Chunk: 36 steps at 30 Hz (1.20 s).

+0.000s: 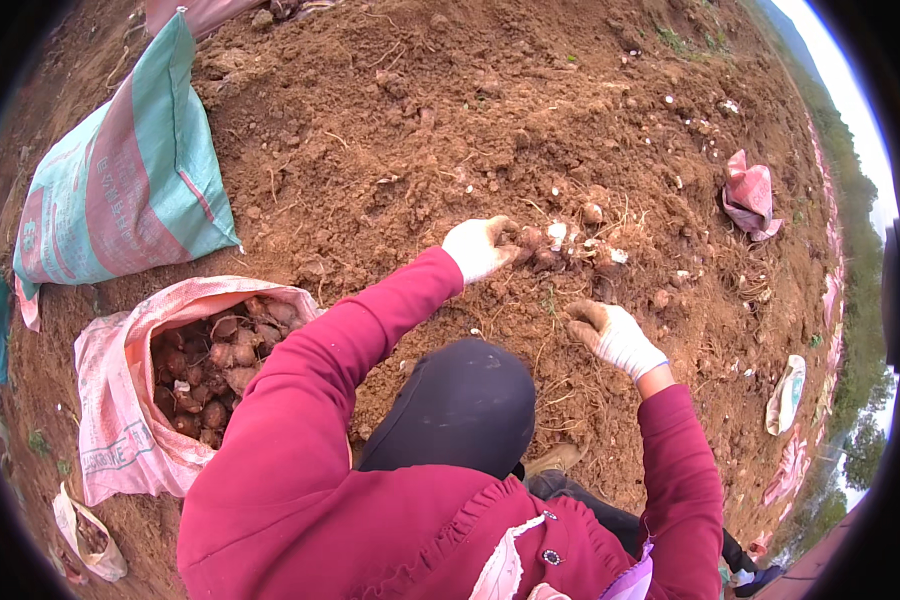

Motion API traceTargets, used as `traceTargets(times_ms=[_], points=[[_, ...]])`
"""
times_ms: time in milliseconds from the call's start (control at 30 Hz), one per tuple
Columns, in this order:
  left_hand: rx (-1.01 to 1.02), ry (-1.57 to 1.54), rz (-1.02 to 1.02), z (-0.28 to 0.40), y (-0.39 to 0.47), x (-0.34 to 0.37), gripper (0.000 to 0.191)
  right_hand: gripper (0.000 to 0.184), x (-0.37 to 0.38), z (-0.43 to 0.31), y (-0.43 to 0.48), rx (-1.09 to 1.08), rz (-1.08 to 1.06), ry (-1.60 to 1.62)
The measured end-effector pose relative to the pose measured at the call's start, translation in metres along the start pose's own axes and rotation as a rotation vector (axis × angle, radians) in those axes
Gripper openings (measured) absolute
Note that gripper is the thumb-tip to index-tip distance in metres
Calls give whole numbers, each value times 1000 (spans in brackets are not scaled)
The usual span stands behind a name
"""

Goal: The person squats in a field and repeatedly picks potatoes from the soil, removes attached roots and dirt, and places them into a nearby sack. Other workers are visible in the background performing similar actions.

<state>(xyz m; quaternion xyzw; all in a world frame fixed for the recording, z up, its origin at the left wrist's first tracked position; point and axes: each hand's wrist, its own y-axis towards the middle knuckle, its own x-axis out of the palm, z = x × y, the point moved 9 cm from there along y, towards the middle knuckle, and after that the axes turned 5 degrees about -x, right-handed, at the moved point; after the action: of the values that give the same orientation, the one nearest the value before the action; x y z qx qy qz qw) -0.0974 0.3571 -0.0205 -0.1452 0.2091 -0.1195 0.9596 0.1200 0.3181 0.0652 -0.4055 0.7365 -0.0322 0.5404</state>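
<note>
My left hand [485,246], in a white glove soiled brown at the fingers, reaches to a brown taro-like corm [529,240] at the near edge of a small pile; whether the fingers grip it is not clear. More corms, roots and white cut pieces [557,234] lie just right of it on the soil. My right hand [607,331], gloved alike, is below the pile over loose soil, its fingers curled and their tips partly hidden. At my left, a pink woven sack [112,405] with its mouth wide apart holds many brown corms [232,352].
A green and pink woven sack [135,172] lies beyond the pink one. A small pink sack [750,196] and a pale bag [786,395] are on the right. A small whitish sack [90,532] is at lower left. Dry roots [754,289] lie on the lumpy soil.
</note>
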Motion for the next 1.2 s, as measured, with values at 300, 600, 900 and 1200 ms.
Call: traceTargets(times_ms=[300, 600, 900, 1200], points=[[0, 378, -286, -17, 123, 88, 109, 36, 29, 36, 17, 10, -50, 67], [42, 219, -139, -8, 91, 82, 76, 31, -20, 71, 30, 98, 296, 395], [236, 393, 42, 29, -8, 55, 58, 50, -38, 58, 87, -18, 390, 388], [-209, -958, -58, -64, -74, 42, 84, 82, 44, -10, 111, -199, 32, -12]])
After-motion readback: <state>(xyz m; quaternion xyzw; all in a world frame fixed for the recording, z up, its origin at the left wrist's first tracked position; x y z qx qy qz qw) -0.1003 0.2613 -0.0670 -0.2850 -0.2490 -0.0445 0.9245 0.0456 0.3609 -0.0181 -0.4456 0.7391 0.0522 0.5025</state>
